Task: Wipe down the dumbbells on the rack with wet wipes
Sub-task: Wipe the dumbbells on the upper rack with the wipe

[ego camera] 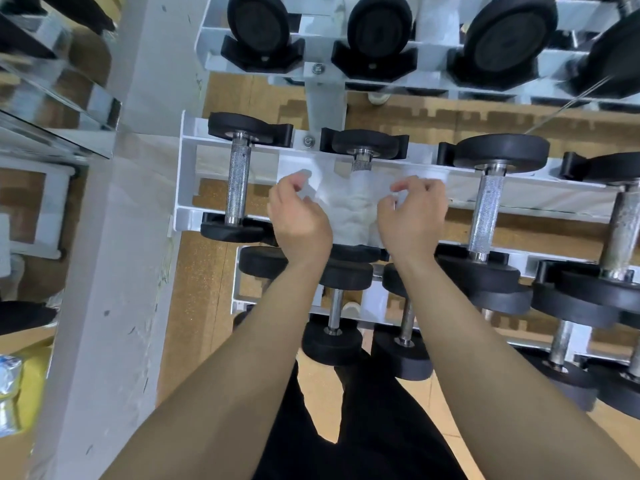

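Observation:
A white wet wipe (349,202) is spread over the knurled handle of the second dumbbell (363,147) on the middle tier of the white rack (185,174). My left hand (298,216) pinches the wipe's left edge and my right hand (414,216) pinches its right edge, both with curled fingers. Only the top of that handle and its black far head show above the wipe. A bare dumbbell (238,178) lies to the left, another (490,199) to the right.
An upper tier carries large black dumbbells (258,26). A lower tier holds smaller dumbbells (334,306) near my legs. A white pillar (114,271) and a mirror (52,81) stand on the left. The floor is brown cork (194,306).

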Motion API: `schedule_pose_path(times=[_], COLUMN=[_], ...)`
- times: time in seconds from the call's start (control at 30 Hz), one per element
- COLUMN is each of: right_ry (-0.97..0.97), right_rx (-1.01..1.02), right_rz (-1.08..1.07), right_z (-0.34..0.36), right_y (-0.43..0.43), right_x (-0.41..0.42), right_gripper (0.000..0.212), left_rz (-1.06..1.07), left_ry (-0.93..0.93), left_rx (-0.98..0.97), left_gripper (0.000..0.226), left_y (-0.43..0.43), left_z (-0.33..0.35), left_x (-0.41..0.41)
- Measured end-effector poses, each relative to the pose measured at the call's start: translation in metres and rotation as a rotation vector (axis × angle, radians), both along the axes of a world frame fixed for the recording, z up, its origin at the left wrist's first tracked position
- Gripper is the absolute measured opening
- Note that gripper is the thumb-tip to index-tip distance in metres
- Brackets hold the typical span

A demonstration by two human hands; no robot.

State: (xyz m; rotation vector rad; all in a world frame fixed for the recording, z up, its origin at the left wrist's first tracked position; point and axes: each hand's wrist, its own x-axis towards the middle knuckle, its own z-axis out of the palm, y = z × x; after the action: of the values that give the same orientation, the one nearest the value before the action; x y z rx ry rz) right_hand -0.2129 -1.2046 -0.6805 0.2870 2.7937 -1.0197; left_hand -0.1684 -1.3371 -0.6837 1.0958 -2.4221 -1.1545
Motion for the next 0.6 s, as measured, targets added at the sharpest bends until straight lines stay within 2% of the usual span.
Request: schedule_pose_path(times=[0.13,0.27,0.3,0.47,0.53,0.6], right_ry=[-0.397,-0.527,-0.549,-0.606,-0.615,-0.634], right_rx=[-0.293,-0.393,-0.417,-0.596,-0.640,-0.643], right_rz=[0.066,-0.040,-0.050,-0.233,-0.316,-0.341], right_z=[-0.001,-0.007,-0.009,-0.027,-0.031,-0.028], right_y=[-0.031,-0.052,-0.055,-0.063,-0.067,-0.066], right_x=[0.010,0.001,-0.003,-0.019,-0.027,-0.038], right_gripper=[0.045,0.064,0.062,0.025,0.028,0.045], left_rz=[0.178,0.247,0.254,0.256,0.247,0.211], left_ry=[0.112,0.099,0.087,0.037,0.020,0.009], left_rx=[0.070,0.156,0.165,0.092,0.094,0.080], left_gripper=[0.026,0.019,0.018,0.017,0.014,0.012], left_y=[0.022,0.025,0.024,0.018,0.021,0.024], left_z=[-0.006,-0.014,-0.017,-0.027,-0.027,-0.026], left_x=[0.002,-0.005,-0.005,-0.004,-0.004,-0.005])
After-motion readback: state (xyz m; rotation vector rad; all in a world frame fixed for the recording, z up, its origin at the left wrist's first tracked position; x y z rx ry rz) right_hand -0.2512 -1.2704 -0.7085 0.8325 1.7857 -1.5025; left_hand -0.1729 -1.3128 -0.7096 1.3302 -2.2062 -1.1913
